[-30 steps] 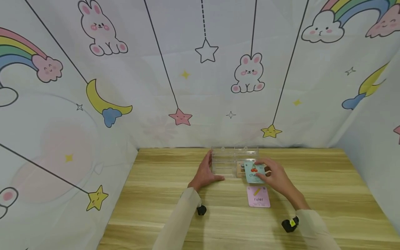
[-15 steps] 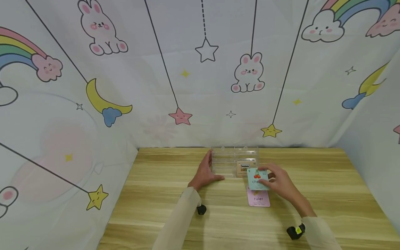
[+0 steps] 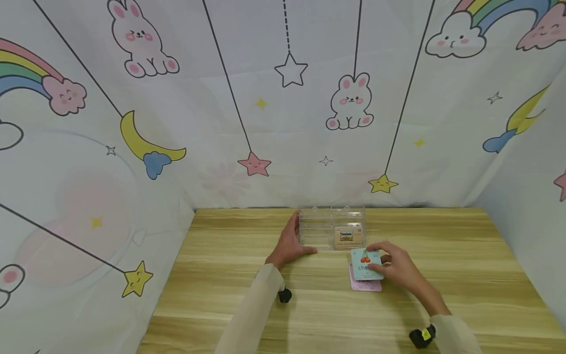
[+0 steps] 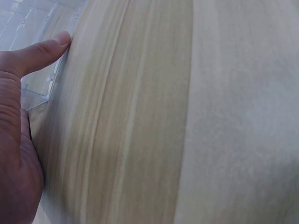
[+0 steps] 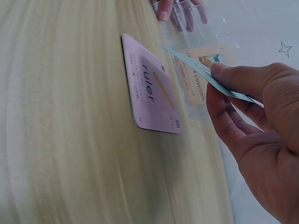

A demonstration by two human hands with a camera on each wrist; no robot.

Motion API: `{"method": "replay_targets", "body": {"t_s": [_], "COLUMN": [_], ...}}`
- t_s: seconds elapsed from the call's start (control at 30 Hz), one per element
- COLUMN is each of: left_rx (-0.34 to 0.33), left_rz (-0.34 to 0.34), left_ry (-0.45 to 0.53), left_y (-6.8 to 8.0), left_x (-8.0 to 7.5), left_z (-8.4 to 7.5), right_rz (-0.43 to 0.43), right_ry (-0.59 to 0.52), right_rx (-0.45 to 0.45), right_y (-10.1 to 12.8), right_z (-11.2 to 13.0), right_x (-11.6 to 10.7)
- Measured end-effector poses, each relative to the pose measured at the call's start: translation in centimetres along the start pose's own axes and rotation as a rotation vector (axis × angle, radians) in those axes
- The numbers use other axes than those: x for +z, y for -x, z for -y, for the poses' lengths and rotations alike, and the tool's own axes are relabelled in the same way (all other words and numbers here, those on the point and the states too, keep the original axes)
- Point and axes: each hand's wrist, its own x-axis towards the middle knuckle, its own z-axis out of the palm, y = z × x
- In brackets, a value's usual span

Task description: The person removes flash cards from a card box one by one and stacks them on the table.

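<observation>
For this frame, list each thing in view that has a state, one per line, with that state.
Left hand: open, resting against the clear box's left side.
Right hand: pinches the cherry card.
Cherry card: held face up above the ruler card.
Ruler card: flat on the table, face up.
Clear box: open at the top, one classroom card inside.

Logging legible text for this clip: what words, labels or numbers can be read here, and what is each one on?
"ruler": pink card lying on the table.
"che": partial word under the cherries on the blue card, pinched by the right hand.
"classroom": beige card inside the clear box, which the left hand touches.
Small print on all three cards: too small to read.
</observation>
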Motion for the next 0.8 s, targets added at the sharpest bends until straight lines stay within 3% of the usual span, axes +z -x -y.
{"method": "replay_targets", "body": {"t_s": [0.23, 0.47, 0.8], "left_rx": [0.0, 0.002, -0.009], "left_rz": [-0.005, -0.004, 0.005], "left_ry": [-0.017, -0.022, -0.021], "left_y": [0.0, 0.0, 0.0], "left_x": [0.0, 0.1, 0.0], "left_z": [-0.1, 0.2, 0.1], "right_rz": [0.007, 0.031, 0.025], "right_ry": [-0.034, -0.102, -0.07], "right_rx": [-0.005, 0.046, 0.037], "right_y": [0.5, 0.8, 1.1], "right_z": [-0.8, -1.2, -1.7], "right_x": [0.7, 1.4, 1.7]}}
